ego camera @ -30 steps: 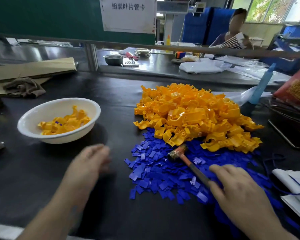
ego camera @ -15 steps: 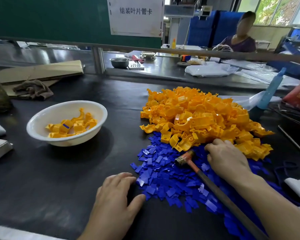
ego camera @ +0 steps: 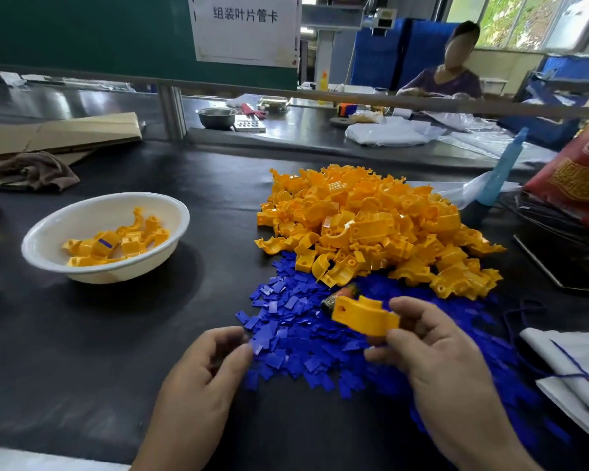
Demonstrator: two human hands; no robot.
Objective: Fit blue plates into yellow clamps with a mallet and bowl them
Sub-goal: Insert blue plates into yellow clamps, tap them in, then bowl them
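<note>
My right hand (ego camera: 436,358) pinches one yellow clamp (ego camera: 364,317) and holds it above the blue plates (ego camera: 296,338) spread across the black table. My left hand (ego camera: 201,379) is at the left edge of that spread, thumb and forefinger curled onto a blue plate (ego camera: 255,346). Just behind the held clamp lies the mallet (ego camera: 341,295); only its head shows, the handle is hidden. A large heap of yellow clamps (ego camera: 371,226) sits beyond the plates. At the left stands the white bowl (ego camera: 48,226), holding several clamps, one with a blue plate showing.
Cardboard (ego camera: 58,134) and a brown cloth (ego camera: 34,169) lie at the back left. A red bag (ego camera: 578,178), a blue bottle (ego camera: 500,171) and a wire rack crowd the right. A white sack (ego camera: 575,368) lies near right. Beyond a rail, a person (ego camera: 446,76) works at another bench.
My right hand has come back from the yellow heap with a clamp lifted in its fingers. My left hand has slid right to the plates' edge and curled its fingers.
</note>
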